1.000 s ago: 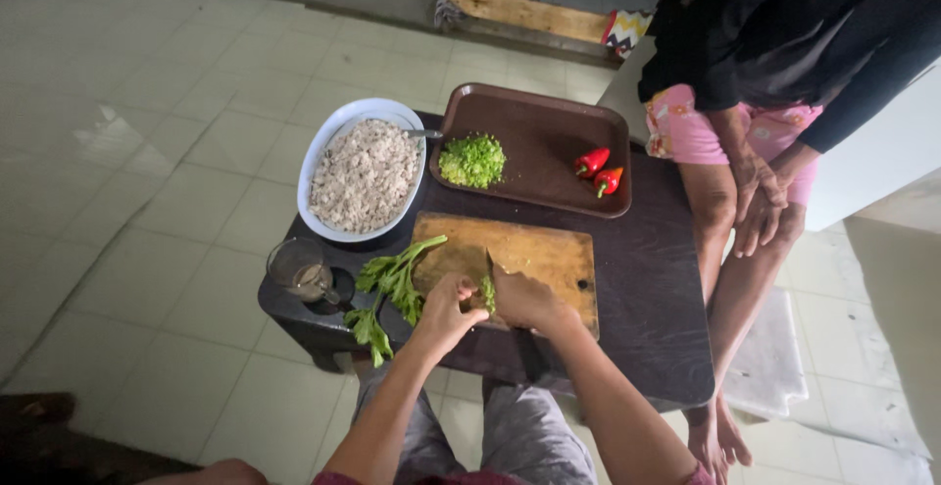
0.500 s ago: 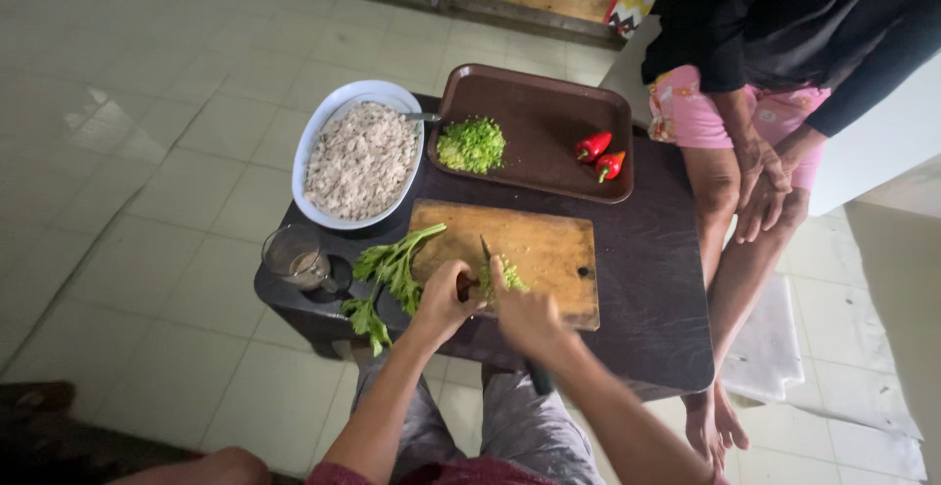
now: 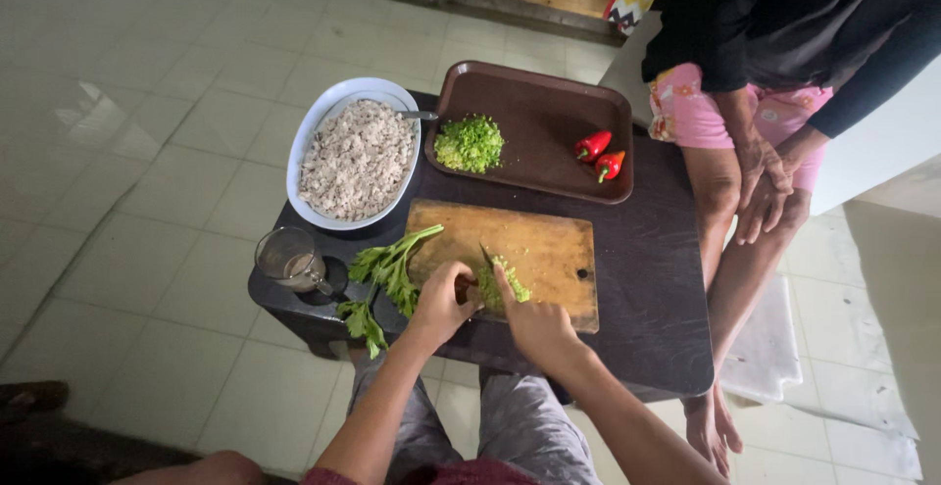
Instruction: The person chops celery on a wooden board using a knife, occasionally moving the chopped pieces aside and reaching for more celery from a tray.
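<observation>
Wooden cutting board (image 3: 544, 250) mid-frame | left hand (image 3: 441, 301) pinches celery stalks (image 3: 392, 274) | right hand (image 3: 534, 323) grips knife (image 3: 485, 257) over chopped greens (image 3: 502, 281) | keep fingertips curled back.

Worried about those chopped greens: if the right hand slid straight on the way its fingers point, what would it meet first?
Probably the chopped greens just ahead of the right hand, then bare cutting board; depth is unclear.

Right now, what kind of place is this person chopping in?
Probably a home kitchen or cooking corner. A low dark table on a tiled floor holds a wooden cutting board, a white bowl of minced food and a brown tray with red peppers.
</observation>
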